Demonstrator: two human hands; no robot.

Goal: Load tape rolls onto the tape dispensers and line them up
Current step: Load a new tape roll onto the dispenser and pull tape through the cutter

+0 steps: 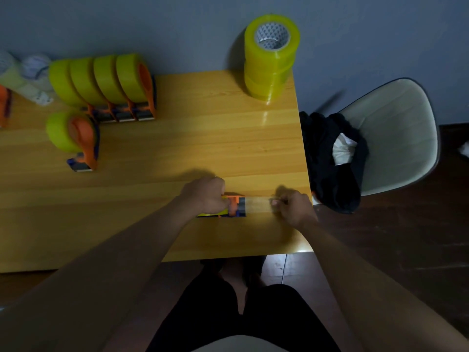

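Observation:
An orange and blue tape dispenser (234, 207) with a yellow roll lies near the front right of the wooden table (203, 138). My left hand (205, 195) grips it from above. My right hand (291, 208) pinches the free end of a clear tape strip (257, 205) stretched out from the dispenser's mouth. Several loaded dispensers (109, 85) stand side by side at the back left. One more loaded dispenser (76, 138) stands alone in front of them. A stack of yellow tape rolls (270, 59) rises at the back right corner.
A pale chair (396, 133) with dark clothing (330, 161) on it stands just right of the table. Blurred pale rolls (28, 74) and an orange piece (5, 105) sit at the far left edge. My legs show below the table's front edge.

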